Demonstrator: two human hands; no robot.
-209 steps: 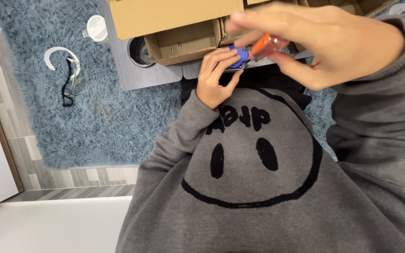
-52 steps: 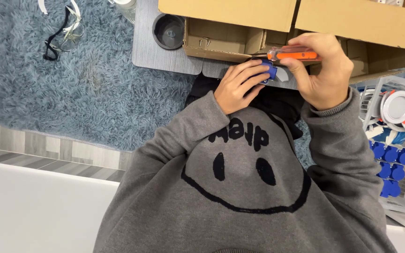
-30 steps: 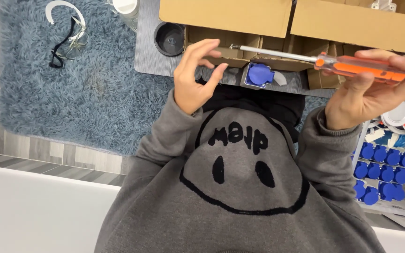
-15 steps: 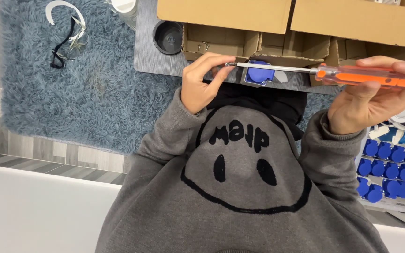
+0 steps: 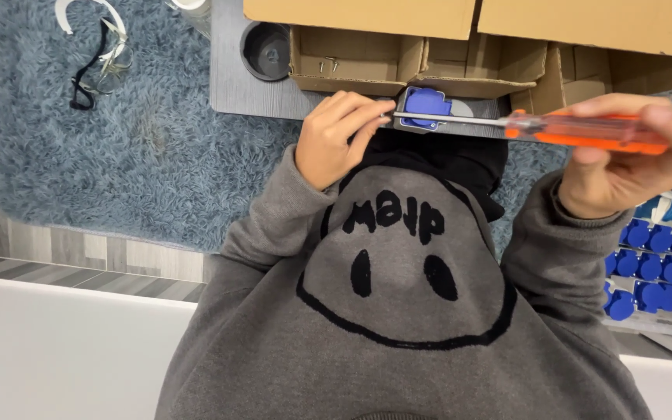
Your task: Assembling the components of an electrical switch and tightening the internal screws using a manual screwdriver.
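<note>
Orange at the handle, steel at the shaft: held the screwdriver level in the right hand, fingers wrapped tight round the handle, shaft pointing across toward the left. Pinched the left hand narrow at the very tip of the shaft, thumb and forefinger touching it; could not tell whether anything small sat between the fingertips. Kept the tip just in front of a blue plastic part lying on the grey bench, close against the cardboard.

Found the shaft crossing the lower edge of that blue part, and the left fingers covering its near corner. Counted one blue part there.

Saw two broad cardboard flaps along the top, and beneath them an open cardboard box split into compartments, with a few small metal pieces in the left one. Noted one dark round cup on the bench beside the box.

Counted at least eight more blue parts in a tray at the right, under the right wrist, ranged in three rows, some cut off by the edge.

Spotted one pair of safety glasses on the shaggy blue rug, well apart from both hands. Filled the lower view with a grey sweatshirt bearing a black smiling face.
</note>
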